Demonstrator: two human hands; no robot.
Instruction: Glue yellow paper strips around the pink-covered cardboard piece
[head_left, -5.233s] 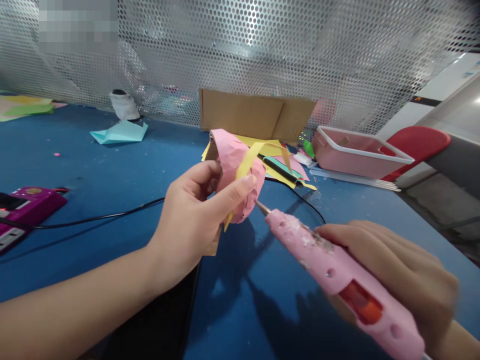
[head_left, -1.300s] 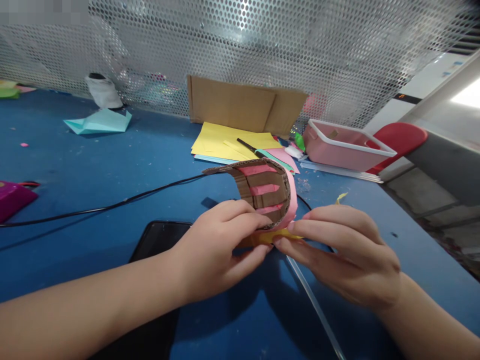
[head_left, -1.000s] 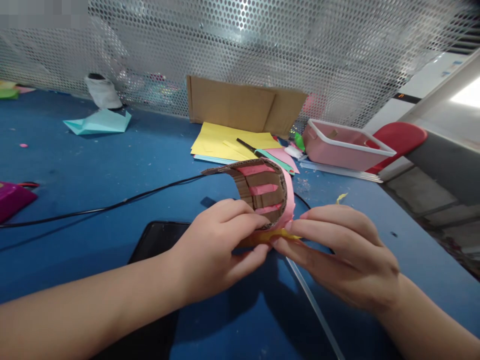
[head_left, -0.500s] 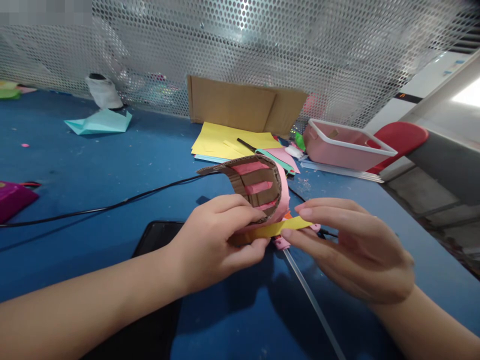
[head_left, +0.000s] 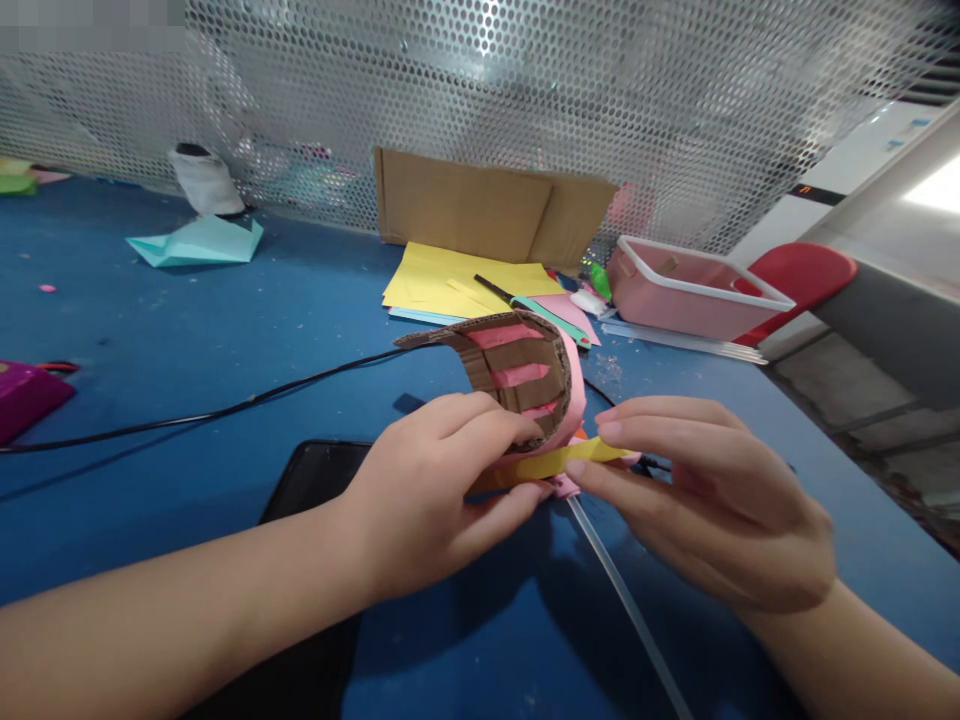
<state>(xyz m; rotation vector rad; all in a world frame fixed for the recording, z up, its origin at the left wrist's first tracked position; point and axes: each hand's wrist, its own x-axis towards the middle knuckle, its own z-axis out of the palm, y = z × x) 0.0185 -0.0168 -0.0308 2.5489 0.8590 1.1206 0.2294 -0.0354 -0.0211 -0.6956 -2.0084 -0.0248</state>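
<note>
My left hand is closed with fingers and thumb around the near edge of a curved piece of corrugated cardboard, brown inside with pink strips and covered in pink outside. A yellow paper strip lies along that lower edge, its left end running under my left fingers. With fingertips and thumb, my right hand pinches the strip's right end. Just below them is a partly hidden pink object, from which a translucent stick runs toward me.
A dark phone-like slab lies under my left forearm, and a black cable crosses the blue table. Behind are yellow sheets, green-handled scissors, a cardboard panel and a pink bin. Folded blue paper sits far left.
The curved cardboard and my left hand have shifted slightly right. My right hand keeps its pinch on the yellow strip, with hardly any movement.
</note>
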